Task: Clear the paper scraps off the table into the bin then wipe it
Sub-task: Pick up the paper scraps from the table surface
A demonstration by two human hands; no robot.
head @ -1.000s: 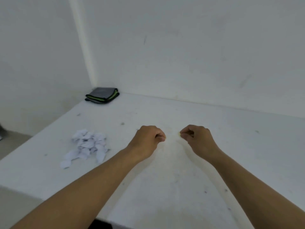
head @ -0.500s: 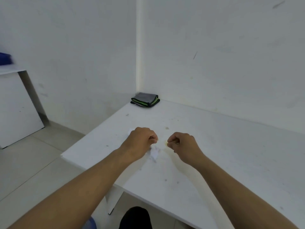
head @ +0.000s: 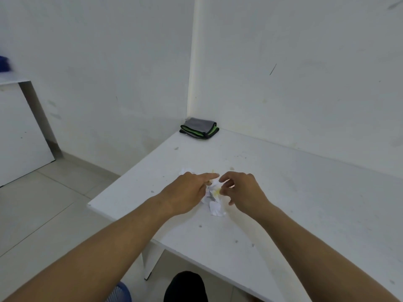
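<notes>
Two hands are held over white paper scraps [head: 214,207] on the table [head: 294,192]: left hand [head: 188,194] spread, right hand [head: 244,190] loosely curled, neither grip pinching anything. Far off, a folded grey-green cloth [head: 199,128] is tucked in the corner.

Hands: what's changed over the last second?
Both fists have opened: the left hand and right hand now spread their fingers over the paper scraps, having reached the pile. Neither clearly grips any yet. The folded cloth stays in the table corner.
</notes>
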